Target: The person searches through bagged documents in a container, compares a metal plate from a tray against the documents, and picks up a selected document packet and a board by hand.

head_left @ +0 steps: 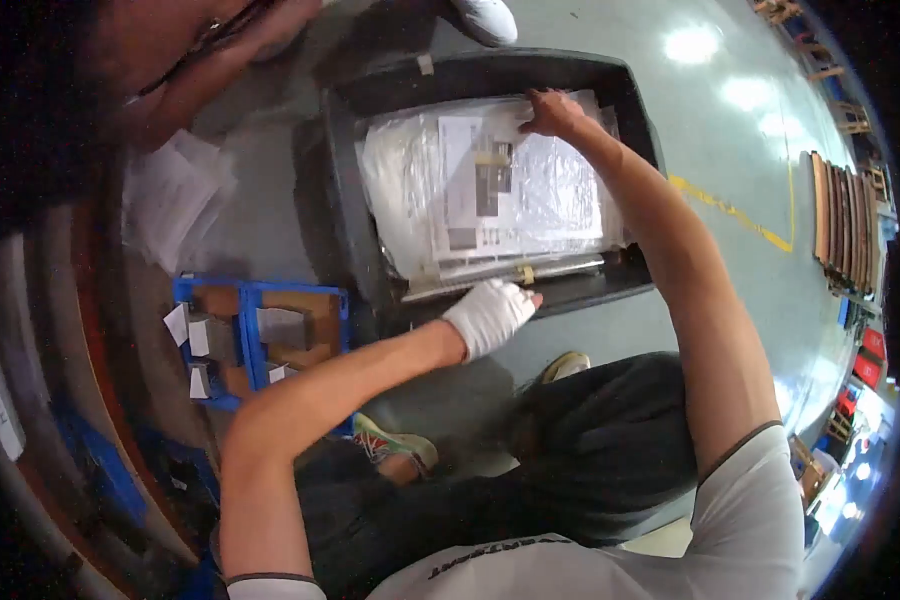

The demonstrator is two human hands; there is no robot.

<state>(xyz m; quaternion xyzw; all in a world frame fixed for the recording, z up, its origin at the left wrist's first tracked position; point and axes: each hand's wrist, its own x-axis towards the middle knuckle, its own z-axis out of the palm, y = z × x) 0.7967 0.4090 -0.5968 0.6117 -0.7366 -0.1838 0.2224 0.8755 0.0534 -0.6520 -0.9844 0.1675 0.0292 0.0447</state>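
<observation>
A black bin [342,180] stands on the floor in front of me. In it lie clear plastic bags [395,170] with a printed sheet [460,190] among them. My bare right hand [553,112] is at the far edge of the bags, its fingers bent onto the plastic. My left hand [492,318], in a white glove, is at the near rim, fingers curled; what they hold, if anything, is hidden. Just beyond it, a long thin silvery strip [570,266] with a yellowish piece of tape [526,273] lies along the bin's near side.
Blue-framed trays [247,335] with dark blocks and paper stand left of the bin. Loose plastic bags [175,190] lie near another person's arm [230,60]. A white shoe [487,20] is beyond the bin. Yellow floor lines [730,212] and stacked boards [845,210] are at right.
</observation>
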